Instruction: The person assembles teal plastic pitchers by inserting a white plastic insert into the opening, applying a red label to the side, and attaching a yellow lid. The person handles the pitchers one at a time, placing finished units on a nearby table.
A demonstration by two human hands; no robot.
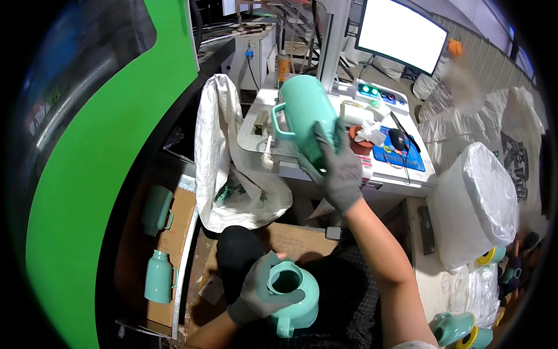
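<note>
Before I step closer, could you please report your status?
Left hand gripping mint-green flask. Right hand holding another flask near bench. White sack by bench, blocking neither.

Jug (306, 303) over lap (351, 285), table (383, 174) ahead, sack (210, 151) at left, bag (474, 200) at right, monitor (401, 35) behind table

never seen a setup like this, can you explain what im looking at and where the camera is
There is no robot here: these are a person's own two gloved hands, seen through a wide fisheye camera worn on the head and looking down, so straight edges look bent. The left hand holds a mint-green jug low down, its round opening toward the camera. The right hand holds a second jug higher, by a white worktable. On that table are a black mouse, a blue mat and a panel with green lights.
</note>
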